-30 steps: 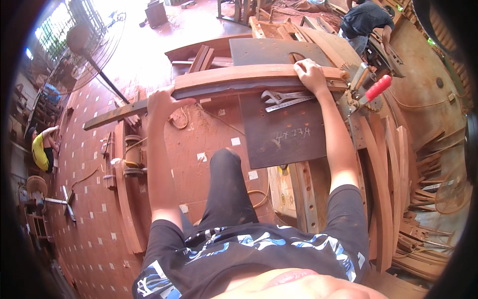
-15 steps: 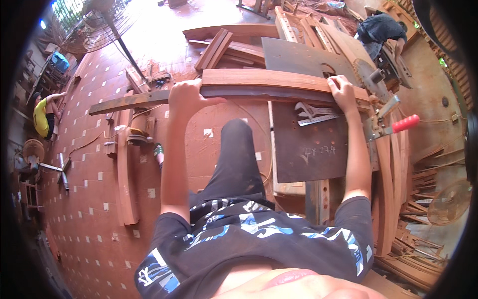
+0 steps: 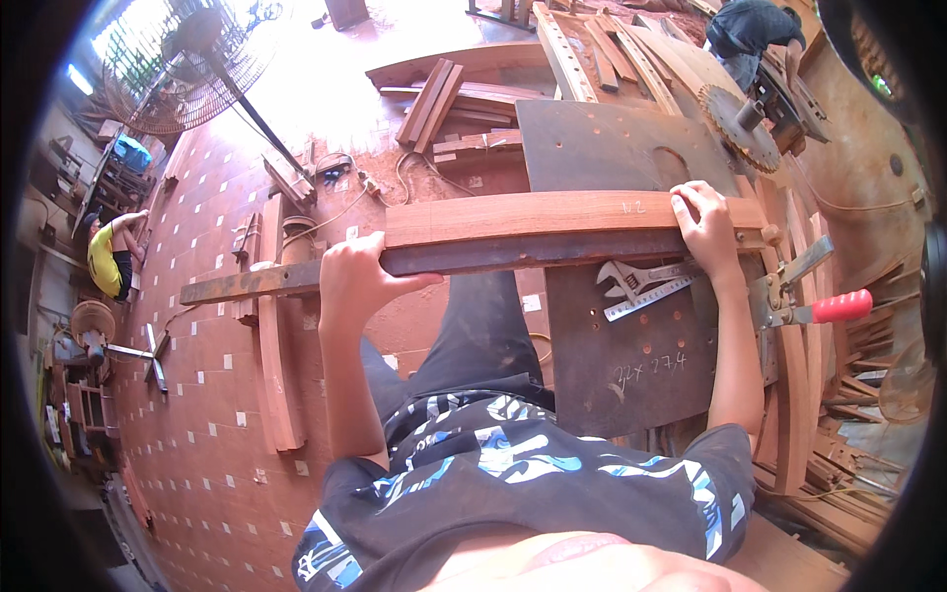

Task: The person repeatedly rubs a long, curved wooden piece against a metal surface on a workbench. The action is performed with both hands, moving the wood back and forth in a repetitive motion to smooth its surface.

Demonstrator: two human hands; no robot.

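A long reddish wooden board (image 3: 533, 215) lies along a dark straight metal bar (image 3: 222, 287) that sticks out past it on the left. My left hand (image 3: 357, 278) closes round the board's left end, its thumb stretched along the bar's near side and its other fingers partly hidden. Near the right end, my right hand (image 3: 706, 225) grips the board with bent fingers on its top. Below that hand, an adjustable wrench (image 3: 623, 280) and a white ruler strip (image 3: 646, 300) lie on the dark metal saw table (image 3: 631, 395).
A toothed circular saw blade (image 3: 738, 126) stands beyond the table's right side. Nearer is a red-handled toggle clamp (image 3: 838, 307). Cut boards (image 3: 431, 104) are stacked behind. One co-worker (image 3: 752, 35) bends at the far right; another person in yellow (image 3: 103, 259) sits far left. A fan (image 3: 192, 69) stands upper left.
The bar, board and both hands sit lower in the picture, and the whole view has shifted. My knee no longer shows in front of the bar. Both hands keep their hold on the board.
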